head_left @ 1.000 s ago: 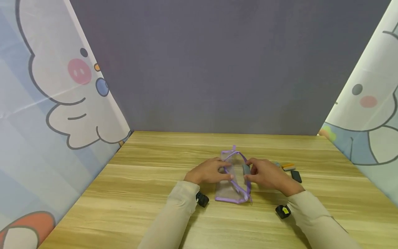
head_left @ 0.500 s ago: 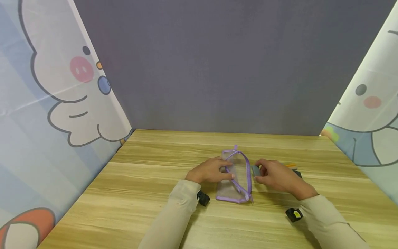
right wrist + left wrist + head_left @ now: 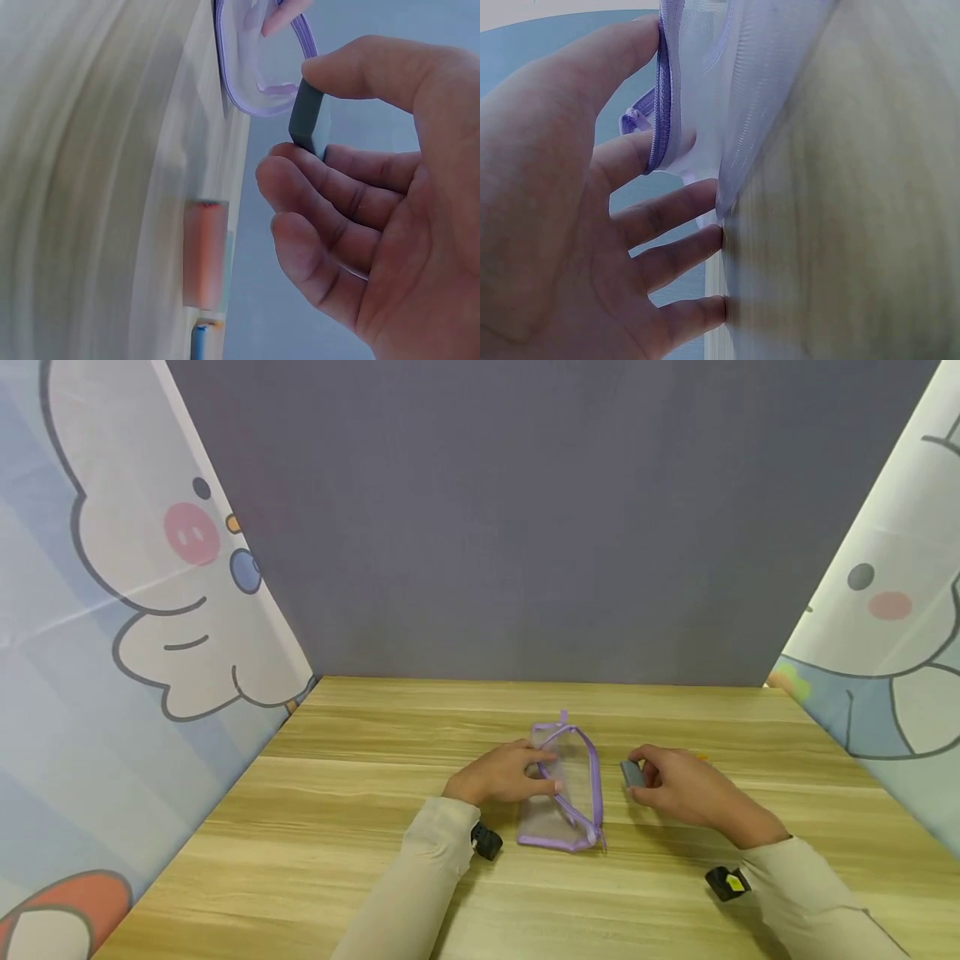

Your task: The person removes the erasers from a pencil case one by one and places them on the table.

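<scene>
A see-through mesh zip pouch (image 3: 540, 818) with purple edging lies on the table with its zip mouth spread open. My left hand (image 3: 504, 774) holds the near lip of that mouth. In the left wrist view, the index fingertip passes behind the purple zip (image 3: 662, 97) and the lower fingers stay outside, by the tabletop. To the right of the pouch, my right hand (image 3: 686, 785) pinches a small grey-green rectangular block (image 3: 306, 114) between thumb and fingers. This block (image 3: 632, 773) is apart from the pouch and looks like an eraser.
Beyond the right hand, a bit of an orange item (image 3: 702, 757) shows on the wooden table (image 3: 360, 843). The right wrist view holds an orange-red block (image 3: 205, 255), a pale green piece (image 3: 227, 262) and a blue item (image 3: 199, 341). A grey panel (image 3: 480, 527) stands behind.
The right hand has moved right, from the pouch's mouth out over the table, with the grey-green block in its fingers. The left hand keeps its place on the pouch.
</scene>
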Available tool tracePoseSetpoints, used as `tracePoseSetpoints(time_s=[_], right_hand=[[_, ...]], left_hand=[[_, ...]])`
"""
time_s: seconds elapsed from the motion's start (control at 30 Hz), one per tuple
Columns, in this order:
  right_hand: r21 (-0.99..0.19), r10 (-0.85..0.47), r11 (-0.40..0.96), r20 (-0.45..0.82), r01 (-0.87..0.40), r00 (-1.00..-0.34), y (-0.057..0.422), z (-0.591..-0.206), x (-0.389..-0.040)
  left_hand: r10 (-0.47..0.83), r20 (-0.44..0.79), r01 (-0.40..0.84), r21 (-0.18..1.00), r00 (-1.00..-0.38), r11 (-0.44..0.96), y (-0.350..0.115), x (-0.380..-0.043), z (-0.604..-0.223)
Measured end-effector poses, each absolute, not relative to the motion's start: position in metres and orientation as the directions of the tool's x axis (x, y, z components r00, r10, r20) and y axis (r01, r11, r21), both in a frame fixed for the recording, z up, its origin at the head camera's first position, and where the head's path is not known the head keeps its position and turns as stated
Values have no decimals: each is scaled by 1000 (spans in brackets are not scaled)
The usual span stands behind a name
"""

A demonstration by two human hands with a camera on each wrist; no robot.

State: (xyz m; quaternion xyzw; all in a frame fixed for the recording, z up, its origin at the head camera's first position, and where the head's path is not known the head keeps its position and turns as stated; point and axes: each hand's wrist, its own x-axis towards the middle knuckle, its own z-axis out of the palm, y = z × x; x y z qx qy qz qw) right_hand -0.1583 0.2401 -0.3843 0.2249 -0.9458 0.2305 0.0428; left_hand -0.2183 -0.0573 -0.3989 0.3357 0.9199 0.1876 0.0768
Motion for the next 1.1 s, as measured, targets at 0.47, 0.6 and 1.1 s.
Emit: tracePoseSetpoints(time_s=[0.47,0.6,1.1], right_hand=[[-377,-417,799,215,-469,-883,253,-377,-151],[-381,-423,794,214,-474,-881,258,-380,-148],[-424,-452,772,157,-474,-878,272,-385,-143]], left_hand=[[647,-9,587,412,-762,697,-55,-216,-398],[647,-17,586,406,-762,701,-55,-215,-401],[636,-8,585,383,-772,715,-54,-216,-400]])
